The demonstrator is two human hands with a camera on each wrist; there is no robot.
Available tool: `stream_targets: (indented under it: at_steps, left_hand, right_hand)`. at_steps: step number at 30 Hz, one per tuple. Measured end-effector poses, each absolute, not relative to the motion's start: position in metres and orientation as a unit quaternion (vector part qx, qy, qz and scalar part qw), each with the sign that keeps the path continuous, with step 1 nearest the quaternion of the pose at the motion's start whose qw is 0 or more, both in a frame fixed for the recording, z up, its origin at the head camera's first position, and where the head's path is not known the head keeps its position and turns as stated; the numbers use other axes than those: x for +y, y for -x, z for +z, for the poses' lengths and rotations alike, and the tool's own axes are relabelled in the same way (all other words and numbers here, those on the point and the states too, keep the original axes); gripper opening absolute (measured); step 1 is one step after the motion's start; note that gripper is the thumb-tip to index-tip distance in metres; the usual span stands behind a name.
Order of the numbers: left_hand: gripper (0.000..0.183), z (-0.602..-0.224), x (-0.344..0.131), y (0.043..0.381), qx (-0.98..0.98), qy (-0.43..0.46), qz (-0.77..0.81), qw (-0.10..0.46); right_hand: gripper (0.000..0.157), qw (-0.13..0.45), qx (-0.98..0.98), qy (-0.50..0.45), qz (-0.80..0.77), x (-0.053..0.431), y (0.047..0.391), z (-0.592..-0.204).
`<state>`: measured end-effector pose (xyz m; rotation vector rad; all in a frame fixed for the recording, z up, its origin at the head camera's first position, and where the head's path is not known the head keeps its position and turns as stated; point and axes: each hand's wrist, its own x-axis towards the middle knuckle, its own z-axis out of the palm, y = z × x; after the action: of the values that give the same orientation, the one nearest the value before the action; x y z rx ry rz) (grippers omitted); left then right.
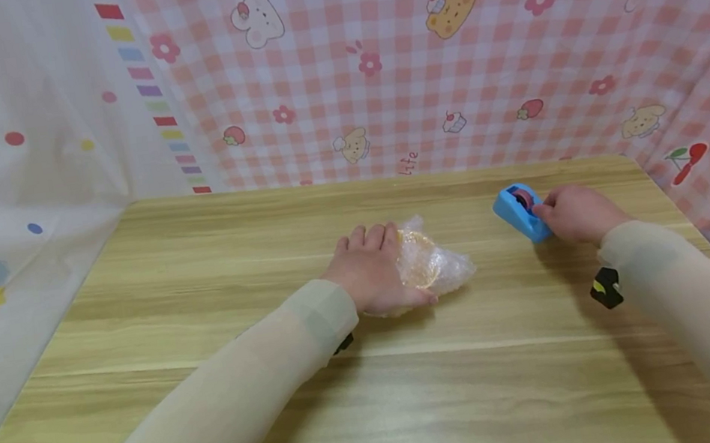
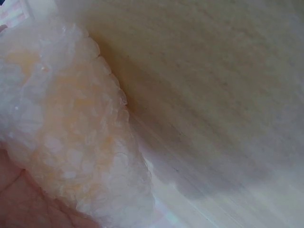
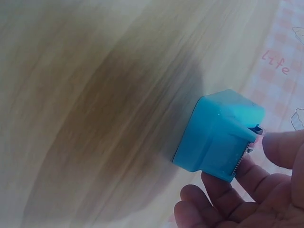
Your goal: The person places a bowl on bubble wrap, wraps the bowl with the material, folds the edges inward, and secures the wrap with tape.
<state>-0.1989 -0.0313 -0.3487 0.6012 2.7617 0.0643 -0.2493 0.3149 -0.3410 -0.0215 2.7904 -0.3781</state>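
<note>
Just about mid-table, my left hand (image 1: pixel 370 268) holds a bubble-wrapped bundle (image 1: pixel 446 267), fingers along its far side and thumb along its near side. A round yellowish rim shows through the clear wrap; the rest of what is inside is hidden. In the left wrist view the bubble wrap (image 2: pixel 80 128) lies against the palm. Farther right, my right hand (image 1: pixel 580 212) grips a blue tape dispenser (image 1: pixel 518 216) at its toothed end, thumb by the cutter and fingers at the side. A reddish tape roll (image 1: pixel 523 198) sits in the dispenser.
Both hands work over a wood-grain table (image 1: pixel 422 409). A pink checked cloth (image 1: pixel 306 69) with cartoon prints hangs along the back and right. At the left hangs a white printed curtain (image 1: pixel 36 183). Dark wrist devices (image 1: pixel 605 288) sit under the sleeves.
</note>
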Motion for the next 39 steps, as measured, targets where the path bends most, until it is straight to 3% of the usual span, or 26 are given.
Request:
stream_targets:
  at_steps: [20, 35, 39]
  left_hand:
    - [0.133, -0.347, -0.031, 0.198, 0.965, -0.214, 0.024, 0.15]
    - [0.133, -0.348, -0.03, 0.199, 0.966, -0.208, 0.026, 0.153]
    - [0.133, -0.349, -0.031, 0.198, 0.965, -0.207, 0.026, 0.157]
  right_hand:
    - [0.048, 0.182, 0.972, -0.012, -0.146, 0.308, 0.249, -0.335]
    - [0.057, 0.198, 0.964, -0.059, -0.169, 0.302, 0.247, -0.322]
    - [0.051, 0.207, 0.956, -0.071, -0.195, 0.301, 0.244, -0.321]
